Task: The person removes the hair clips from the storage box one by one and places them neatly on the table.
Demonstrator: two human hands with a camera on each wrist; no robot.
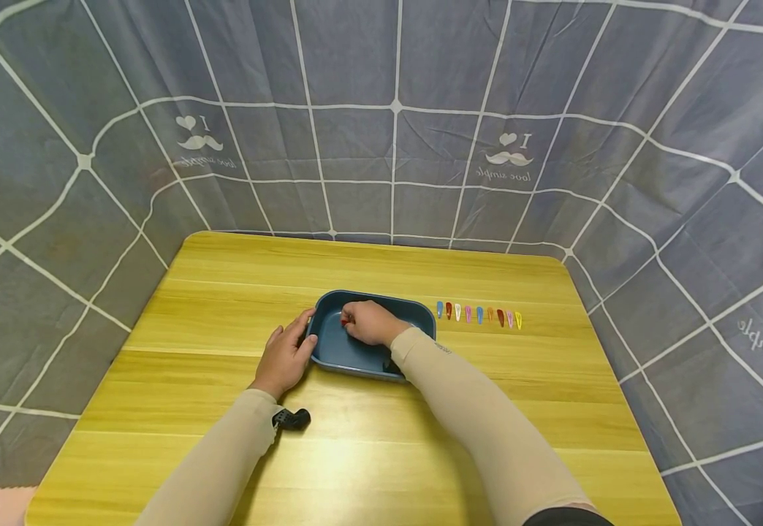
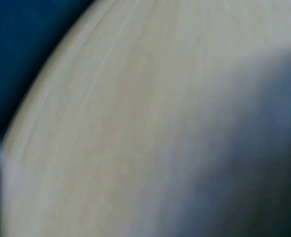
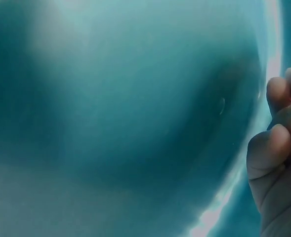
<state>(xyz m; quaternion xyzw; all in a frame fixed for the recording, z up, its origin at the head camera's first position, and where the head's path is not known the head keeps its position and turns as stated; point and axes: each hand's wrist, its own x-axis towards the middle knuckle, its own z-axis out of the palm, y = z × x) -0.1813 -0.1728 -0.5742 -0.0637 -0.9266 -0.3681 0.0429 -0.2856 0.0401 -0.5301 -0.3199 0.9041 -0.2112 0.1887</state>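
Observation:
A dark blue rectangular tray [image 1: 329,351] with rounded corners lies near the middle of the wooden table. Inside it, my right hand [image 1: 371,324] pinches a small red hair clip [image 1: 345,321], mostly covered by the fingertips. The right wrist view has the curled fingers [image 3: 269,150] at its right edge, over the tray's blue inside. My left hand [image 1: 283,359] rests at the tray's left side, thumb at the rim and fingers extended along the outside. To the right of the tray, several colourful snap hair clips [image 1: 480,315] lie in one neat row.
The yellow wooden table [image 1: 224,307] reaches back to a grey curtain [image 1: 355,146] with white lines, which also hangs at both sides. A black wrist camera [image 1: 292,419] sticks out from the left sleeve. Table grain fills most of the blurred left wrist view.

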